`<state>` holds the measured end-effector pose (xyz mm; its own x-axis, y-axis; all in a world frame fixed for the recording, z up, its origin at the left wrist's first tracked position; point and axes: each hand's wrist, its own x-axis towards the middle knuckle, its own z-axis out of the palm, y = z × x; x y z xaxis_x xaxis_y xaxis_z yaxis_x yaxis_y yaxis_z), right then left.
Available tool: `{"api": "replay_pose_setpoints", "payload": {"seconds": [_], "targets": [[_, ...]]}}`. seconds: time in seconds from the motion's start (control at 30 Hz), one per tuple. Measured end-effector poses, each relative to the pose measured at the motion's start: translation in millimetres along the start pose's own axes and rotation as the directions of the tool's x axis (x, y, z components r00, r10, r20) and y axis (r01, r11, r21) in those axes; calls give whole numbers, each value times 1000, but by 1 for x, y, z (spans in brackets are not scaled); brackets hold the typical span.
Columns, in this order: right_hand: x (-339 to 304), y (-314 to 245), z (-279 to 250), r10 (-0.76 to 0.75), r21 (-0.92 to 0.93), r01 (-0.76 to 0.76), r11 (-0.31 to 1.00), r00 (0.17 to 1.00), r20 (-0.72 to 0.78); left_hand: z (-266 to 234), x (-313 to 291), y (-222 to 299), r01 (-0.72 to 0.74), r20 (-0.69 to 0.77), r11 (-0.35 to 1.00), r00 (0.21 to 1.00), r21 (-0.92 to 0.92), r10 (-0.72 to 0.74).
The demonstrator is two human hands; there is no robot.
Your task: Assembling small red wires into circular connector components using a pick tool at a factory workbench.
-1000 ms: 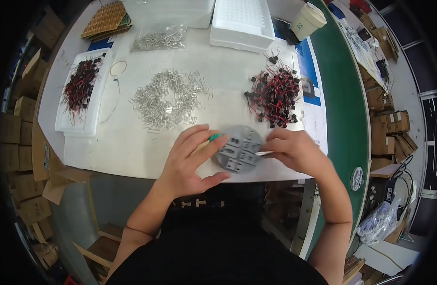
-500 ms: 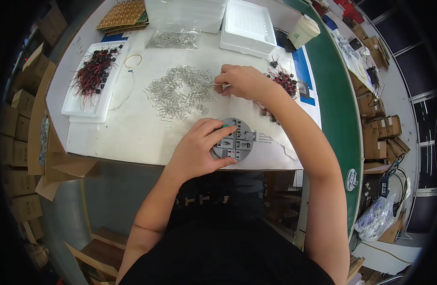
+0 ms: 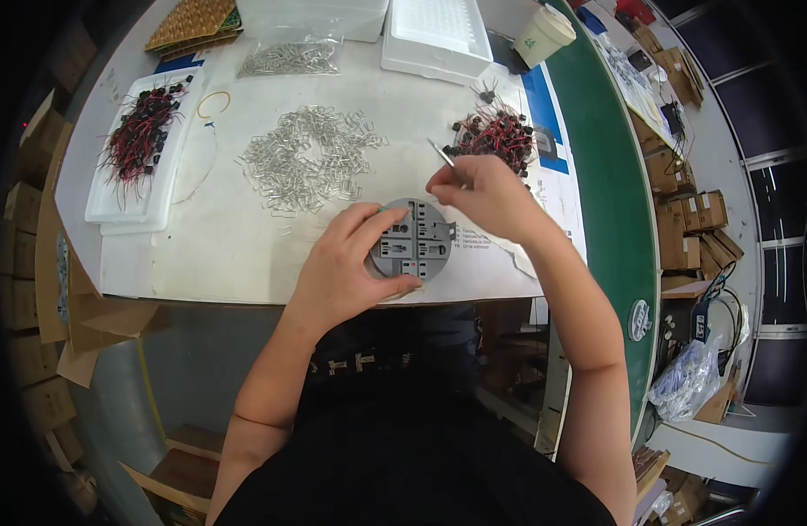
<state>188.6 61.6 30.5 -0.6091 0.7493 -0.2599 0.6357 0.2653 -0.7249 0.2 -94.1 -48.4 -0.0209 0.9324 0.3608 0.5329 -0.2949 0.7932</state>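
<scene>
Left hand (image 3: 346,263) is gripping the round grey fixture (image 3: 411,238) at centre frame on the surface (image 3: 219,245). Right hand (image 3: 482,193) is pinching tweezers (image 3: 444,154) just above it. Looks mid-job: the metal clip pile (image 3: 309,156) and the red-wired parts (image 3: 495,133) upper right are still big, so I'd guess plenty's left.

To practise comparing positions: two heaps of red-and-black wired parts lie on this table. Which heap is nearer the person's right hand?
The loose heap just beyond the right hand, not the one in the white tray at far left.
</scene>
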Motion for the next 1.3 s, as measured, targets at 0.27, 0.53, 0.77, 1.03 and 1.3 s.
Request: {"api": "replay_pose_setpoints", "payload": {"seconds": [0.27,0.53,0.77,1.03,1.3], "targets": [[0,13,24,75,21,-73,997,992,-97,3,1,-3,34,18,999,999,-32,-34],[-11,5,18,-116,-168,96,981,987,-114,0,0,-3,32,14,999,999,-18,-32],[-56,37,47,-506,-471,366,802,836,-212,-3,6,3,30,4,1000,1000,5,-30],[-77,42,73,-389,-403,226,887,836,-388,-13,26,13,66,-41,998,997,-22,-67],[-68,43,59,-333,-373,230,899,912,-239,-3,41,9,193,67,981,980,-34,-190]]}}
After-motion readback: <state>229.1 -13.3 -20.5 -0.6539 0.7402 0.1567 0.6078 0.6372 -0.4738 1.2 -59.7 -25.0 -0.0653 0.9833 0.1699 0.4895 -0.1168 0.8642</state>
